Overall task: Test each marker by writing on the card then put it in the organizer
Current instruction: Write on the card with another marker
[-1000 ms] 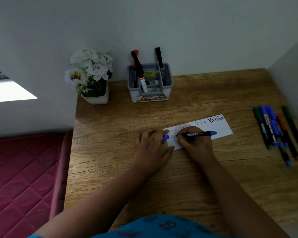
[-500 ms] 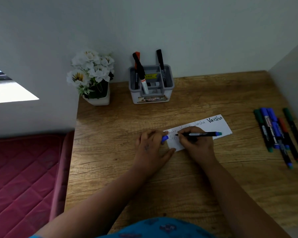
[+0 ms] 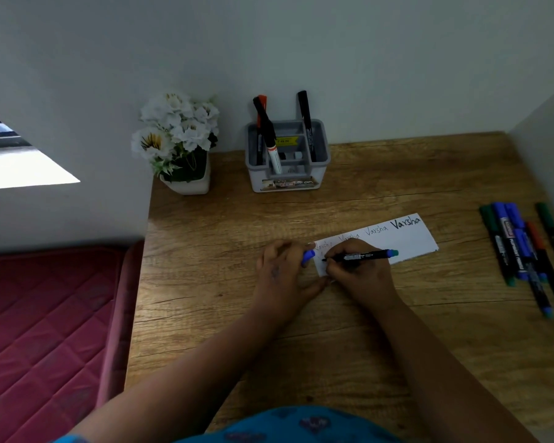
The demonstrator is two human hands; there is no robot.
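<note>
Hands: right (image 3: 359,273) writes with marker (image 3: 362,256); left (image 3: 282,270) apparently pins card (image 3: 406,244).

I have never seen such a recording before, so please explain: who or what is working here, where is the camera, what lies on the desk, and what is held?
No machine works here: a person uses two bare hands. The one camera sits on the person's head and looks down. The right hand holds a marker with its tip on a white card, on a wooden desk. The left hand holds a blue cap at the card's left end. More markers lie at the right. At the back stand a grey organizer with three markers in it and a pot of white flowers.
</note>
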